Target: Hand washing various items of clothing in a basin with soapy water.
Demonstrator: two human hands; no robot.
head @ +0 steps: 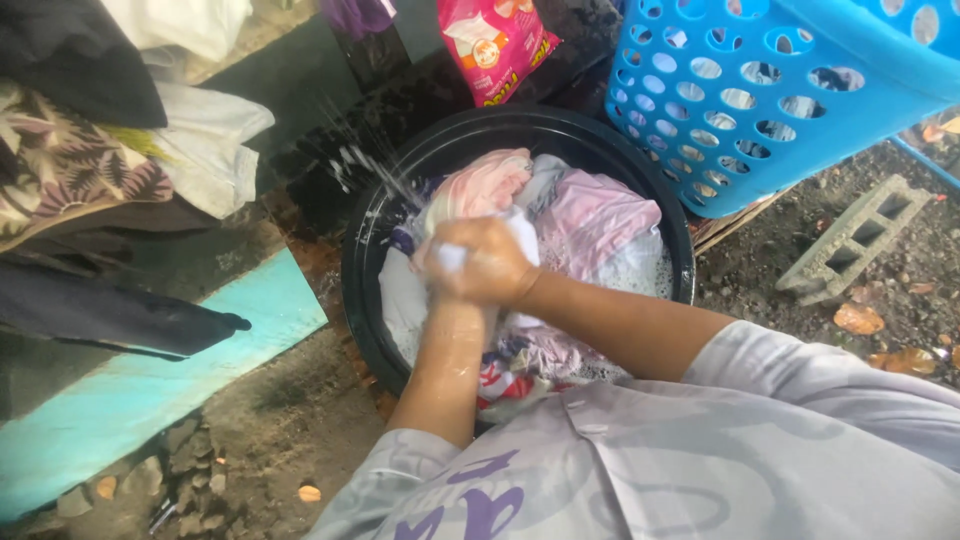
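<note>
Both hands meet mid-frame, just left of centre. Right hand [487, 262] is fisted tight on a wad of white cloth [522, 232], soapy. Left hand sits under/behind it, mostly hidden; only the forearm shows coming up from the bottom, so can't tell its grip for sure, though it looks pressed against the same wad.

The cloth is over the black basin [372, 215], w/ suds and a heap of wash below: pink garment [485, 182] at the top, pale lilac one [598, 215] to the right, a red-and-white printed piece [497, 385] near the basin's lower edge. Water is spraying off toward the upper left, onto the dark wall.

To scrub well, I'd say: keep the wad low over the suds so splash stays inside, rub fist against fist in short strokes, re-fold to bring up a fresh patch, dip often.

Further out: blue basket [760, 95] upper right, pink detergent bag [495, 45] top centre, concrete block [850, 240] on the dirt at right, hung clothes [70, 165] upper left, teal board [150, 385] lower left.
</note>
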